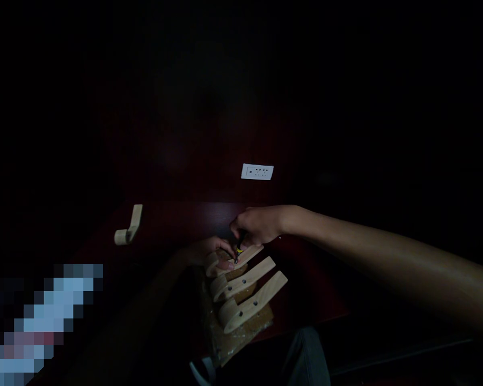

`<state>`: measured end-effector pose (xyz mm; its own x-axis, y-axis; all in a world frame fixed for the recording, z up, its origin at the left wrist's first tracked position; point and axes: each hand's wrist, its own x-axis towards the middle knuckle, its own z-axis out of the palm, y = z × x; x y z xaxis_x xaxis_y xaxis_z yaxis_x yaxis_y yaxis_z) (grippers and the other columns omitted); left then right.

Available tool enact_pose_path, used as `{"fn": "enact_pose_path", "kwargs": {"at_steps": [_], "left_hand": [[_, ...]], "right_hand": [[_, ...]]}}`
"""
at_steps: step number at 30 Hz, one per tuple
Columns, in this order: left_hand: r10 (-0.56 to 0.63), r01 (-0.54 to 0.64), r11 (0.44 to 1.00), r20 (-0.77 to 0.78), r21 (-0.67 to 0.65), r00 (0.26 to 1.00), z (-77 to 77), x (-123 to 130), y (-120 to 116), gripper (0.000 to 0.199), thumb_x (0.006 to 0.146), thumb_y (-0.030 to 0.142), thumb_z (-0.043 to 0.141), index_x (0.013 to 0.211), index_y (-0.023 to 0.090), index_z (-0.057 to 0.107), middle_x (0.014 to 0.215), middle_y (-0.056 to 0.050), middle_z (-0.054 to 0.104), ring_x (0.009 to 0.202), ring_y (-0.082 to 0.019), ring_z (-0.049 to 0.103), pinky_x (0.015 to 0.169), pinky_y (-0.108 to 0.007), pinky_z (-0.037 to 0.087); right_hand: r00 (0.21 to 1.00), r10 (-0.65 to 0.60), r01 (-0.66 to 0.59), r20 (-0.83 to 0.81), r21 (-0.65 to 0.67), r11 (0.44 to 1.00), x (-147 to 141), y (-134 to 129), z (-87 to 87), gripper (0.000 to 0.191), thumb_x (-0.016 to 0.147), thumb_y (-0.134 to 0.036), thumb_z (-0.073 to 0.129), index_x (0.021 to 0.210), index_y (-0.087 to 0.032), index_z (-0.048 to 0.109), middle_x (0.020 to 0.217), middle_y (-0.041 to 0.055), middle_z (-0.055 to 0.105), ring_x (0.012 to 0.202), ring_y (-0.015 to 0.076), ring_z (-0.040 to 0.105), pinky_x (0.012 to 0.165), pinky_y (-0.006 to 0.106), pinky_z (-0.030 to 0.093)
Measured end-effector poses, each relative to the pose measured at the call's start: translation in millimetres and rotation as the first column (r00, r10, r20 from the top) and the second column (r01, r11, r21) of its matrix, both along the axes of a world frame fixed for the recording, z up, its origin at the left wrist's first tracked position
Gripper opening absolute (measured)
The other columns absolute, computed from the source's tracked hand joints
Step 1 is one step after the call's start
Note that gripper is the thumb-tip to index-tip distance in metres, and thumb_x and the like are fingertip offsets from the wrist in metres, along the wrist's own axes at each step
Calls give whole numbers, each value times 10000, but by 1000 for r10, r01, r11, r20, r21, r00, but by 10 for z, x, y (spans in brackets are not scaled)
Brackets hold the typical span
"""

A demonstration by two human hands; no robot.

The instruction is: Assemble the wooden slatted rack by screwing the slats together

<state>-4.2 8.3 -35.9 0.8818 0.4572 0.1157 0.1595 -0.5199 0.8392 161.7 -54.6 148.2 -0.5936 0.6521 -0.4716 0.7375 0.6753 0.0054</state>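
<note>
Three pale wooden hook-shaped pieces lie side by side on a worn wooden board (241,343). My right hand (260,225) is closed round a small screwdriver (239,251) with a black and yellow handle. Its tip points down at the farthest wooden hook (254,251). My left hand (215,252) holds that same hook, thumb and forefinger on either side of the screwdriver tip. Whether a screw sits under the tip, I cannot tell. Dark holes show in the middle hook (257,272) and the nearest hook (268,292); my hands touch neither.
Another wooden hook (136,220) lies apart on the dark red surface to the left. Beyond my hands is a white socket plate (257,171). A trousered leg (309,354) shows at the bottom. Pixelation covers the lower left corner, and most surroundings are too dark to make out.
</note>
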Motion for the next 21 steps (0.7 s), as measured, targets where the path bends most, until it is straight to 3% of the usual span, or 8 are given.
{"fn": "enact_pose_path", "kwargs": {"at_steps": [3, 10, 15, 18, 21], "left_hand": [[-9, 9, 1000, 18, -2, 1000, 1, 2, 0, 304, 733, 375, 753, 967, 181, 749, 1136, -76, 644, 1086, -257, 580, 976, -329, 408], [-9, 9, 1000, 16, 9, 1000, 62, 0, -43, 289, 746, 365, 739, 955, 166, 750, 1124, -82, 644, 1036, -258, 595, 935, -317, 432], [-37, 39, 999, 53, -21, 998, 56, 13, -44, 263, 748, 326, 741, 967, 180, 744, 1202, -71, 621, 1075, -246, 580, 958, -316, 411], [-37, 39, 998, 53, -39, 998, 46, 15, -46, 253, 747, 310, 741, 966, 182, 741, 1209, -69, 617, 1082, -243, 576, 965, -319, 403], [-15, 17, 999, 52, -47, 999, 65, 7, -63, 257, 732, 320, 748, 940, 169, 743, 1129, -71, 638, 1037, -242, 586, 934, -314, 417]], "right_hand": [[998, 41, -37, -46, 81, 996, 45, 22, -36, 251, 809, -251, 673, 1038, -147, 678, 871, 53, 683, 773, 160, 583, 653, 244, 394], [993, 72, -63, -96, 93, 994, 167, 85, -125, 250, 832, -345, 642, 979, -149, 695, 808, 45, 688, 729, 158, 584, 681, 256, 400], [993, -70, 64, -93, -69, 996, 185, 116, -134, 335, 865, -434, 570, 889, -124, 695, 641, 18, 663, 570, 125, 569, 601, 239, 403], [983, -170, 157, -72, -151, 976, 164, 111, -133, 405, 876, -483, 532, 865, -108, 685, 658, 30, 673, 549, 121, 565, 582, 239, 406], [986, -154, 145, -61, -128, 981, 156, 95, -126, 387, 837, -452, 584, 972, -98, 664, 730, 38, 678, 590, 130, 558, 560, 237, 390]]}}
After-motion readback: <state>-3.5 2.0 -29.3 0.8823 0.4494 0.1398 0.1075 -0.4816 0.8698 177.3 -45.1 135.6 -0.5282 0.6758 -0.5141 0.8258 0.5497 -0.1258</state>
